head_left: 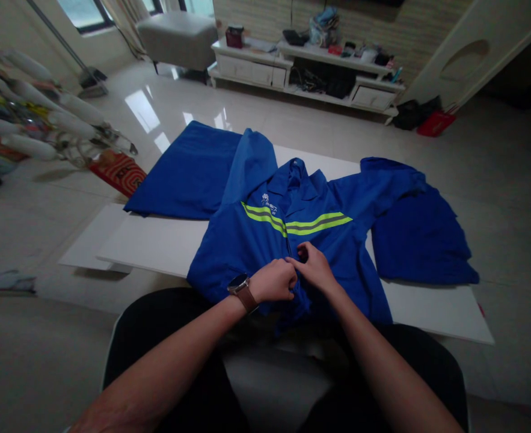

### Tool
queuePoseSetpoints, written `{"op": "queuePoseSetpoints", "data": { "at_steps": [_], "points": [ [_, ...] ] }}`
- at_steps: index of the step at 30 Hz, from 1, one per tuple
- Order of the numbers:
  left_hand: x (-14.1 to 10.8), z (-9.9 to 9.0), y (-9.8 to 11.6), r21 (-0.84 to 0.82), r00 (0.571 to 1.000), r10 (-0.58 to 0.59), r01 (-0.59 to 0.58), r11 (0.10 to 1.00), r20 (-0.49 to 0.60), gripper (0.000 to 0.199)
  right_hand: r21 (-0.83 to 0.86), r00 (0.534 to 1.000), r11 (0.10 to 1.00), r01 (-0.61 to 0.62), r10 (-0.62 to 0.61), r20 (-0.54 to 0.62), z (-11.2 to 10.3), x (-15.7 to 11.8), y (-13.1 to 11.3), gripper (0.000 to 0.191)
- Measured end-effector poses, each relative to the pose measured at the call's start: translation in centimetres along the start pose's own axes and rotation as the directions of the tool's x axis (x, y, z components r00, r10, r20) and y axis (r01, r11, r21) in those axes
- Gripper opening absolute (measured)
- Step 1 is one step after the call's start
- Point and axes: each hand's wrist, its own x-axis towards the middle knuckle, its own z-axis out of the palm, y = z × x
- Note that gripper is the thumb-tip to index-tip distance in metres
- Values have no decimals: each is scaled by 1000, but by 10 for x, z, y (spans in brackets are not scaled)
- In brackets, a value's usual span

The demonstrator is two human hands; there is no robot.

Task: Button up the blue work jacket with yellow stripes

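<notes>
A blue work jacket [256, 246] with a yellow-green and grey stripe across the chest lies front up, its collar away from me and its lower part hanging over the table's near edge. My left hand [276, 280], with a watch [239, 284] on the wrist, is closed on the jacket's front placket. Touching it from the right, my right hand [314, 266] has thumb and index finger curved and apart at the placket. Whether cloth is between its other fingers is hidden.
Folded blue cloth [188, 171] lies on the white table [143, 243] at the left, and another blue pile [421, 240] at the right. Beyond stand a low white cabinet [251, 69] with clutter and a grey stool [179, 39]. A rack with bags is at the far left.
</notes>
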Motion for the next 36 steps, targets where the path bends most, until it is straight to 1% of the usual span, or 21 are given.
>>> {"op": "queuePoseSetpoints", "data": {
  "at_steps": [3, 6, 8, 10, 11, 12, 13, 14, 15, 17, 18, 20, 22, 24, 26, 28, 29, 31, 33, 34, 36],
  "points": [
    [1, 4, 1, -6, 997, -9, 9, 1000, 81, 8, 22, 997, 999, -41, 39, 63, -2, 0, 0, 24],
    [0, 1, -5, -84, 988, -75, 87, 993, 136, 18, 219, 992, 970, -106, 89, 87, -13, 2, -5, 23],
    [-2, -6, -14, -194, 967, -108, 154, 969, 231, 23, 399, 985, 904, -153, 110, 129, -26, 2, -11, 31],
    [-4, -16, -24, -344, 928, -74, 209, 916, 366, 23, 555, 981, 812, -183, 113, 157, -38, 1, -18, 40],
    [-5, -22, -29, -419, 916, -45, 225, 880, 399, 25, 612, 981, 768, -187, 116, 154, -43, 0, -22, 42],
    [-5, -26, -33, -487, 923, -30, 229, 843, 382, 30, 656, 982, 731, -187, 120, 145, -48, -2, -25, 44],
    [-5, -29, -35, -538, 950, -48, 216, 815, 310, 35, 688, 983, 702, -183, 121, 138, -51, -4, -27, 44],
    [-4, -31, -36, -565, 977, -97, 188, 803, 188, 39, 709, 984, 682, -180, 116, 138, -54, -6, -30, 43],
    [-3, -31, -36, -566, 986, -160, 154, 810, 39, 40, 719, 984, 672, -179, 106, 146, -55, -8, -31, 40],
    [1, -25, -31, -499, 944, -234, 90, 862, -233, 39, 720, 979, 666, -194, 88, 183, -57, -11, -34, 30],
    [3, -21, -27, -439, 920, -226, 67, 896, -320, 38, 721, 976, 662, -206, 89, 197, -57, -13, -35, 25],
    [5, -11, -18, -319, 901, -183, 53, 946, -392, 39, 731, 969, 638, -242, 113, 221, -57, -15, -37, 21],
    [6, -4, -11, -238, 899, -170, 76, 968, -405, 39, 754, 956, 590, -290, 147, 253, -57, -16, -40, 20],
    [6, -1, -7, -201, 882, -191, 113, 973, -430, 36, 770, 942, 543, -335, 173, 287, -58, -17, -41, 19],
    [7, 1, -4, -194, 856, -215, 137, 971, -471, 31, 776, 936, 525, -351, 187, 297, -58, -17, -43, 17],
    [8, 3, -4, -223, 838, -237, 142, 964, -491, 26, 757, 946, 567, -324, 185, 266, -58, -17, -43, 20],
    [9, 5, -4, -248, 839, -246, 137, 959, -486, 24, 732, 957, 617, -288, 174, 230, -57, -17, -44, 22],
    [11, 7, -4, -302, 854, -256, 123, 945, -452, 17, 620, 984, 764, -180, 127, 129, -55, -18, -44, 28],
    [13, 9, -5, -343, 868, -260, 112, 932, -423, 10, 403, 997, 913, -71, 60, 39, -52, -20, -44, 31],
    [14, 9, -6, -357, 871, -258, 104, 929, -417, 10, 273, 999, 962, -33, 31, 13, -50, -22, -44, 30],
    [16, 8, -8, -369, 871, -246, 81, 926, -426, 11, 38, 1000, 999, 23, -23, -8, -48, -25, -44, 23]
  ]
}}
